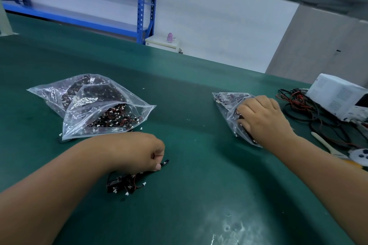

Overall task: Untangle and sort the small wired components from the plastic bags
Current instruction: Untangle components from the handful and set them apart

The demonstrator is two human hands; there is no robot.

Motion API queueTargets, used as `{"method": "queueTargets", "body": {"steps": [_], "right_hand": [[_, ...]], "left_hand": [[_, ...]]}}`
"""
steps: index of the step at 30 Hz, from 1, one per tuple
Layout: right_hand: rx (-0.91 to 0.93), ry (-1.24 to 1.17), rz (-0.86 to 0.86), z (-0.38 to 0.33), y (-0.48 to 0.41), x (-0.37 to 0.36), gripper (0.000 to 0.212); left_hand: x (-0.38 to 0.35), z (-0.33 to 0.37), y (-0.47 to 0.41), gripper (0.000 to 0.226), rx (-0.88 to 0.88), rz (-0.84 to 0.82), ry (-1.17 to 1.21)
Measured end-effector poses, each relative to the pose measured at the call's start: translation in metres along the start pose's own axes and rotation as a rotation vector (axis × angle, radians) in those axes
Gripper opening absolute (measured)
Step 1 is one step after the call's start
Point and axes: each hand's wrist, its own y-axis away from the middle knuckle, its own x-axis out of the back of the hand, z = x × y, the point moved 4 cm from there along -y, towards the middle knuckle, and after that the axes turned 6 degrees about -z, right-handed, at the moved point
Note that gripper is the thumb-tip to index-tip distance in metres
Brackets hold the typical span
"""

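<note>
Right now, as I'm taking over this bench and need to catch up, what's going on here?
A person is sorting small wired components on a green mat. The left hand pinches a black strip at the end of a tangled bundle lying on the mat. The right hand reaches into a small plastic bag on the right; its fingertips are hidden, so a grip cannot be told. An open plastic bag of components lies on the left, with a second bag behind it.

Head-worn view, forward and down, near table (pixel 199 175)
</note>
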Motion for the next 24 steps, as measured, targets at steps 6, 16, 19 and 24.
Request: {"method": "queueTargets", "body": {"steps": [6, 16, 19, 24], "right_hand": [[-0.162, -0.314, -0.013, -0.011, 0.002, 0.007, 0.024], [0.001, -0.872, -0.339, -0.142, -0.001, 0.056, 0.041], [0.023, -0.941, -0.670, -0.197, 0.005, 0.055, 0.081], [0.105, -0.930, -0.608, -0.264, -0.014, 0.076, 0.098]], "left_hand": [[0.000, -0.003, -0.001, 0.008, -0.016, -0.025, 0.037], [0.017, -0.025, -0.003, 0.015, -0.045, 0.180, 0.818], [0.029, -0.038, -0.004, 0.014, -0.014, 0.522, 1.102], [0.041, -0.047, 0.001, 0.014, -0.003, 0.832, 1.274]]}}
